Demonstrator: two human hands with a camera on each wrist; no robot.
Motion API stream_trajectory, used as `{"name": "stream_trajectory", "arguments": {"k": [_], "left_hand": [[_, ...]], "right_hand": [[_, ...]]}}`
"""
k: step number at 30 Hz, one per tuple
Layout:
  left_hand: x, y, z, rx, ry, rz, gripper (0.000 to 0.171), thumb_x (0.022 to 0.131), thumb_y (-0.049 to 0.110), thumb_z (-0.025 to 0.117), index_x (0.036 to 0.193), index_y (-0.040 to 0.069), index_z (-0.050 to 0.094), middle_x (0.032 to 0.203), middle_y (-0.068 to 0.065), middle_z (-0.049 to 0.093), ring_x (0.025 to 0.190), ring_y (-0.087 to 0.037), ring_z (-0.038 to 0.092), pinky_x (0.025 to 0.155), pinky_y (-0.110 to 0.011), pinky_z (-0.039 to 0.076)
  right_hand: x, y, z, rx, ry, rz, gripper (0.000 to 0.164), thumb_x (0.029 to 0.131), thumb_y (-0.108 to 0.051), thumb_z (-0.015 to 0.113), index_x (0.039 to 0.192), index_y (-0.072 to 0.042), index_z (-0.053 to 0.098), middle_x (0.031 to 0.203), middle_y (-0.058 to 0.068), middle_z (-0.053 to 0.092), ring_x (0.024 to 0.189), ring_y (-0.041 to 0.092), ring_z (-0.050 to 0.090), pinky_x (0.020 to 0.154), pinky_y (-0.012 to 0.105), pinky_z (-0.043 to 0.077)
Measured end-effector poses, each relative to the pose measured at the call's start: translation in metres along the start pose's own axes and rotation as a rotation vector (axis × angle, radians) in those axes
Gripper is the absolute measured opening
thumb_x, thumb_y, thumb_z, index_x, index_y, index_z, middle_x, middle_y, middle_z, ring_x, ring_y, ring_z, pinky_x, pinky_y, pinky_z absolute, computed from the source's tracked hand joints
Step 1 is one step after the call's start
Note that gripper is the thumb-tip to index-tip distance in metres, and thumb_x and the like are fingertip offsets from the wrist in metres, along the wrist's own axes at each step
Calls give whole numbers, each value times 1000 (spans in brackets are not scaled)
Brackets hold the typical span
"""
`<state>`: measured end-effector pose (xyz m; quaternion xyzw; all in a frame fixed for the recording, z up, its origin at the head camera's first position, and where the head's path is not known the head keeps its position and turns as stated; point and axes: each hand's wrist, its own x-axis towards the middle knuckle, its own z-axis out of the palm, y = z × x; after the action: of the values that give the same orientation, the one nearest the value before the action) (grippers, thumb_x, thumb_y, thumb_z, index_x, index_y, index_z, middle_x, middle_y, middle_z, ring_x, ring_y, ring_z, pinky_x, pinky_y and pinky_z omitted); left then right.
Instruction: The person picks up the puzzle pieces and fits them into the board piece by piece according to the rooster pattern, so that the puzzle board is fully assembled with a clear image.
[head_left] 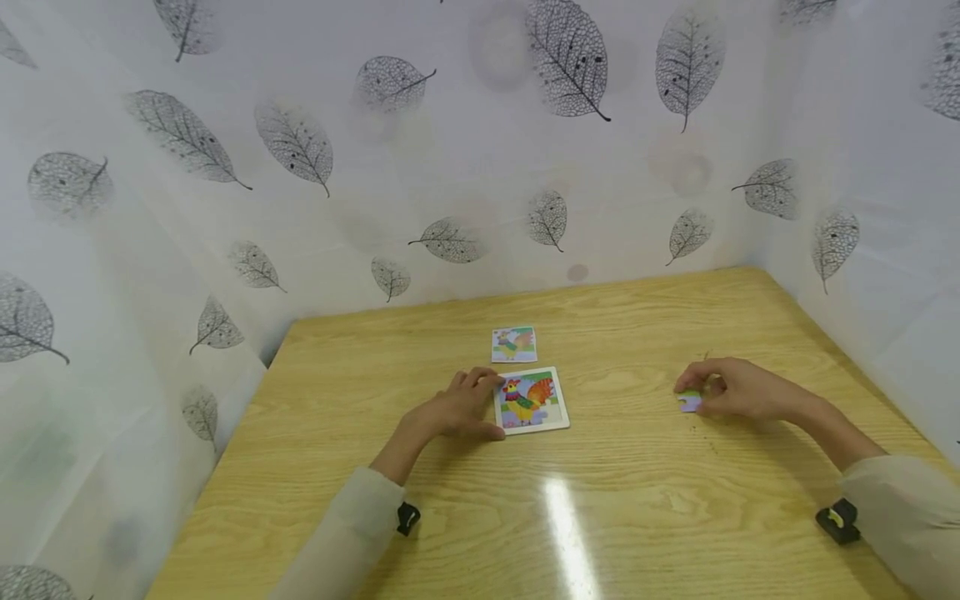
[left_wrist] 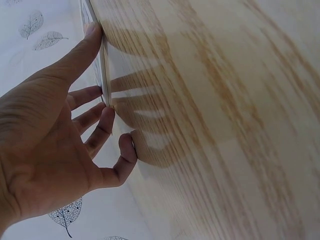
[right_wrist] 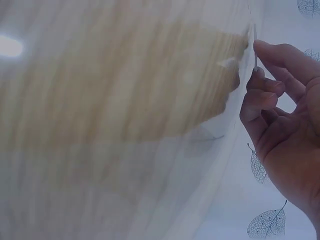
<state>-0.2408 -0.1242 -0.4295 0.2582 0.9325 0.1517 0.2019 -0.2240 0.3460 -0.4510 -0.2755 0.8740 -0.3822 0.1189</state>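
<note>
A jigsaw puzzle (head_left: 525, 402) with a rooster picture lies in a white-bordered tray on the table; its lower right shows a bare pale gap. My left hand (head_left: 457, 408) grips the tray's left side, thumb at the lower corner and fingers at the upper one. In the left wrist view, the thumb and fingers of that hand (left_wrist: 60, 130) meet the tray's thin edge (left_wrist: 104, 65). To the right, my right hand (head_left: 738, 390) pinches a purple and green puzzle piece (head_left: 690, 403). The right wrist view shows the piece (right_wrist: 255, 47) edge-on between thumb and fingers.
A small square picture card (head_left: 514, 344) with the same rooster lies just behind the tray. The wooden table (head_left: 630, 500) is bounded by white leaf-print cloth (head_left: 480, 167) at the back and both sides. Light glares off the table's front.
</note>
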Motion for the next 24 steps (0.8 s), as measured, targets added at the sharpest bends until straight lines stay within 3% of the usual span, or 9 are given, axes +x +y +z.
{"name": "stream_trajectory", "arguments": {"k": [3, 13, 19, 24], "left_hand": [[0, 0, 0, -3, 0, -1, 86, 92, 45, 79, 159, 15, 36, 164, -8, 28, 146, -37, 30, 108, -74, 36], [0, -1, 0, -4, -1, 1, 86, 91, 45, 79, 160, 16, 36, 164, -8, 28, 146, -36, 30, 108, -73, 37], [1, -3, 1, -2, -1, 0, 86, 91, 45, 80, 159, 16, 36, 164, -7, 28, 146, -36, 30, 108, -73, 38], [1, -2, 1, 0, -5, 8, 85, 92, 45, 79, 160, 17, 36, 165, -6, 27, 146, -35, 29, 108, -72, 38]], "right_hand": [[5, -5, 2, 40, -23, 31, 28, 91, -12, 80, 118, -6, 71, 118, 13, 69, 77, 6, 60, 66, 25, 51], [29, -23, 16, 150, -59, 45, 30, 94, -17, 79, 120, -7, 69, 102, 11, 65, 64, 5, 49, 55, 24, 44], [50, -34, 28, 178, -83, 27, 28, 94, -15, 78, 120, -8, 70, 111, 12, 66, 76, 13, 63, 63, 27, 52], [67, -45, 39, 189, -102, 6, 28, 93, -13, 78, 119, -8, 70, 110, 14, 64, 68, 10, 56, 57, 25, 47]]}}
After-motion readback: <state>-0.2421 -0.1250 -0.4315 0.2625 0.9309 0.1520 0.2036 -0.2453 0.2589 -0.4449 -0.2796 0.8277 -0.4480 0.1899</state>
